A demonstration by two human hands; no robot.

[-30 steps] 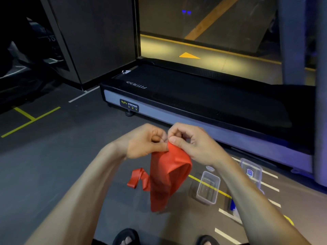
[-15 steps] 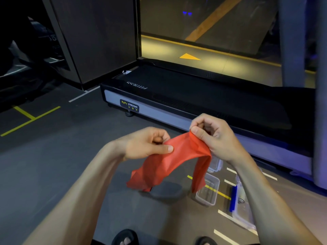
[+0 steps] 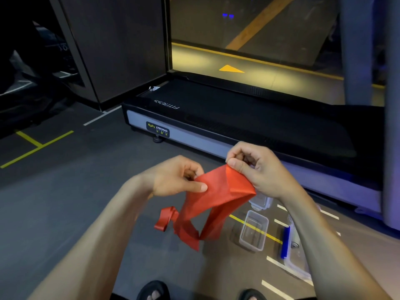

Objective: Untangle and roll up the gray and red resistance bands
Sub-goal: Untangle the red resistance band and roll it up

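The red resistance band (image 3: 218,195) hangs in the air between both hands, spread flat at the top. My left hand (image 3: 177,176) pinches its upper left edge between thumb and fingers. My right hand (image 3: 257,167) pinches the upper right corner, held a little higher. Below the hands the band droops in two folded strands that meet low down, and a narrow twisted end sticks out to the lower left. No gray band is in view.
A treadmill (image 3: 238,126) lies across the floor just beyond my hands. A clear plastic tub (image 3: 254,230) sits on the floor at the lower right, with a second clear tub (image 3: 259,201) behind it and a blue-edged lid (image 3: 285,242) beside. My sandalled feet (image 3: 153,292) show at the bottom.
My hands have drawn apart, the right one rising to the right, and the bunched red band has opened into a wide flat stretch. Its lower strands now hang longer.
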